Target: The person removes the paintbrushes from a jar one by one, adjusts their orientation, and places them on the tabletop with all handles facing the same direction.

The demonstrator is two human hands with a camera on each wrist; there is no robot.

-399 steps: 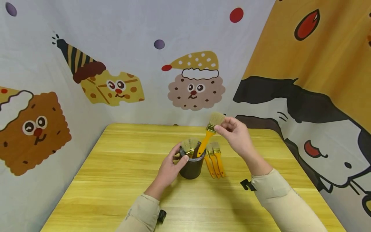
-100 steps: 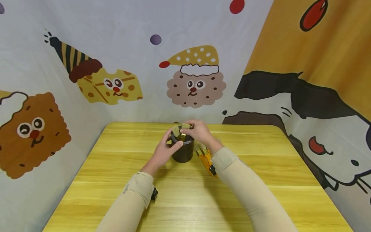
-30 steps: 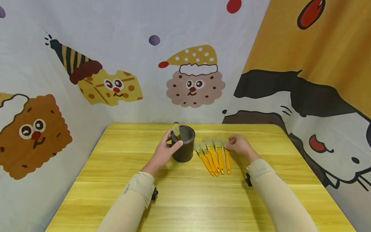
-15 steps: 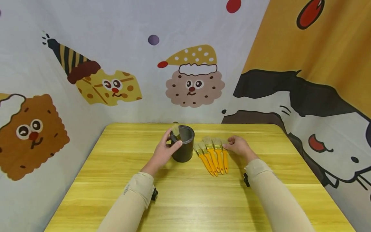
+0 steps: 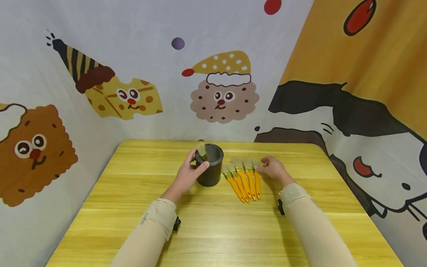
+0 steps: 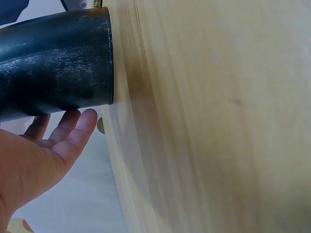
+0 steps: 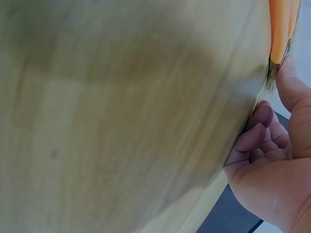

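Observation:
My left hand (image 5: 186, 174) grips a dark mug (image 5: 211, 174) from its left side, with the thumb over the near rim. One paintbrush (image 5: 201, 150) stands bristles up inside the mug; its handle is hidden. In the left wrist view the fingers lie along the dark wall of the mug (image 6: 58, 63). My right hand (image 5: 275, 168) pinches the rightmost paintbrush (image 5: 257, 181) near its bristles, the brush lying flat on the table. Several yellow-handled paintbrushes (image 5: 241, 181) fan out to its left, bristles away from me. In the right wrist view the thumb touches that brush and the other fingers are curled.
The wooden table (image 5: 213, 230) has its far edge just behind the mug. A white cartoon-printed cloth (image 5: 150, 37) hangs behind and to the left, and an orange one (image 5: 383, 74) to the right. A small black device (image 5: 281, 207) sits at the right wrist.
Earlier, more brushes stood in the mug and fewer lay on the table. Over the last second my right hand has slid the rightmost brush left against the row. The left hand stays on the mug.

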